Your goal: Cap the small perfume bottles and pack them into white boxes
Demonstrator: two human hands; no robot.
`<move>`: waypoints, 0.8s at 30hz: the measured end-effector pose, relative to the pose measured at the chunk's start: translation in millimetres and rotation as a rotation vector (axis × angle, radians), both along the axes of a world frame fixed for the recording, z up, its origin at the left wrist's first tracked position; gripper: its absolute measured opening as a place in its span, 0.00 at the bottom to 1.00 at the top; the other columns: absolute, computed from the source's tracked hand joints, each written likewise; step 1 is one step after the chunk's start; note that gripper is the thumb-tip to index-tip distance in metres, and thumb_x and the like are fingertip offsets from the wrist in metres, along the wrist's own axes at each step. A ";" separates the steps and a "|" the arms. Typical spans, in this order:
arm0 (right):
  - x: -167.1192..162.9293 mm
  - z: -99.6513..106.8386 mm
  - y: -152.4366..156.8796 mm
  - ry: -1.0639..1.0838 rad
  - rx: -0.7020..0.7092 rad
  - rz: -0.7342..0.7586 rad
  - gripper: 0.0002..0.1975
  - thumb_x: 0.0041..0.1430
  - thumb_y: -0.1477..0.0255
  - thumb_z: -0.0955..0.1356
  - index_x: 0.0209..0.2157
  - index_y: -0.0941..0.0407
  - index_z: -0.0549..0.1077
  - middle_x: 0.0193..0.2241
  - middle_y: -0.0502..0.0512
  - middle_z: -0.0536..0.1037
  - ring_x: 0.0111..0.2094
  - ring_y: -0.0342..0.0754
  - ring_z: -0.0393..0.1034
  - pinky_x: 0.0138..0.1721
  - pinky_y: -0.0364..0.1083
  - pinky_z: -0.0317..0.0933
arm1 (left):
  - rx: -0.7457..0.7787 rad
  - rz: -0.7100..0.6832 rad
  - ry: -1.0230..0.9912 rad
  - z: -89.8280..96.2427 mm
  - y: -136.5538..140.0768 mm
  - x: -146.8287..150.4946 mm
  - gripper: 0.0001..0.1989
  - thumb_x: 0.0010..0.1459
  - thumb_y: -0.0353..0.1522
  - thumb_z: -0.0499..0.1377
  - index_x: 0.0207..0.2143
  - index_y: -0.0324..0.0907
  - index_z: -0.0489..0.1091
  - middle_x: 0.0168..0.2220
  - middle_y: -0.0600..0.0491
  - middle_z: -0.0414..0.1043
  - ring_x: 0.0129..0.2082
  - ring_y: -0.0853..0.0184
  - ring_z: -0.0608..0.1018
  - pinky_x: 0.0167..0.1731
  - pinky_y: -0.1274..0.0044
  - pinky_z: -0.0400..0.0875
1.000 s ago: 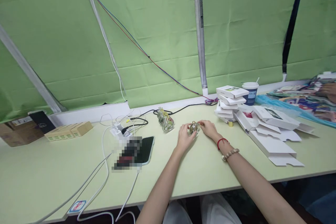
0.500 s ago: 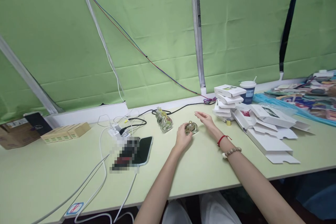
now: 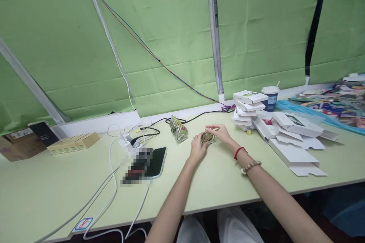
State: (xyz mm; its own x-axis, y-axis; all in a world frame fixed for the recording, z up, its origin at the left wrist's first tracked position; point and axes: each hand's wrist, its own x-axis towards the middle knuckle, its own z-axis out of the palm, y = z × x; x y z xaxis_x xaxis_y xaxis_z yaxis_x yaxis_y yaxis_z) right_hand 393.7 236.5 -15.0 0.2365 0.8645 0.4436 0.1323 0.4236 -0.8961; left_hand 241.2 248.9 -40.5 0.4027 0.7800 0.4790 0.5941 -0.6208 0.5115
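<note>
My left hand (image 3: 197, 147) is curled round the side of a round clear glass perfume bottle (image 3: 205, 140) standing on the table. Over the bottle's top, my right hand (image 3: 221, 133) has its fingertips closed on the neck, which they hide. Something brownish shows through the glass. Left of my hands, several similar perfume bottles (image 3: 180, 134) with gold and clear tops stand close together in a row. A small gold cap (image 3: 249, 132) sits on the table by the white boxes to the right.
White boxes (image 3: 248, 98) are stacked at the right, beside opened flat boxes (image 3: 295, 157) and a lidded paper cup (image 3: 270, 98). On the left lie a phone (image 3: 156, 162), a power strip with cables (image 3: 127, 142), small cream boxes (image 3: 74, 143) and a cardboard box (image 3: 18, 144).
My right hand has moved left and closed in on the top of the perfume bottle, covering its gold neck. My left hand stays round the bottle.
</note>
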 end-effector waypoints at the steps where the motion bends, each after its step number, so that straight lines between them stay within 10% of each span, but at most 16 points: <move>1: -0.1 -0.5 0.3 0.001 -0.001 0.001 0.19 0.40 0.62 0.72 0.33 0.60 0.78 0.33 0.59 0.79 0.35 0.49 0.72 0.39 0.48 0.65 | -0.004 0.002 0.011 0.0 -0.1 -0.1 0.24 0.53 0.32 0.56 0.53 0.42 0.60 0.48 0.45 0.67 0.49 0.59 0.67 0.48 0.66 0.61; 24: -4.3 -3.8 0.2 0.059 0.021 0.094 0.19 0.42 0.58 0.71 0.33 0.58 0.78 0.40 0.60 0.78 0.43 0.52 0.71 0.46 0.50 0.64 | -0.005 0.022 0.116 2.3 -4.4 -2.1 0.24 0.56 0.33 0.53 0.56 0.43 0.56 0.47 0.45 0.67 0.49 0.58 0.67 0.47 0.66 0.60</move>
State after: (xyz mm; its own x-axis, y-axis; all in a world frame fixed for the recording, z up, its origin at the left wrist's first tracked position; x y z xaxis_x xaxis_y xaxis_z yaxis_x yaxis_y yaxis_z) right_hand 389.4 236.6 -18.8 0.1813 0.8745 0.4498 0.0380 0.4508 -0.8918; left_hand 239.2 244.5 -38.2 0.4377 0.7916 0.4263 0.6629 -0.6044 0.4418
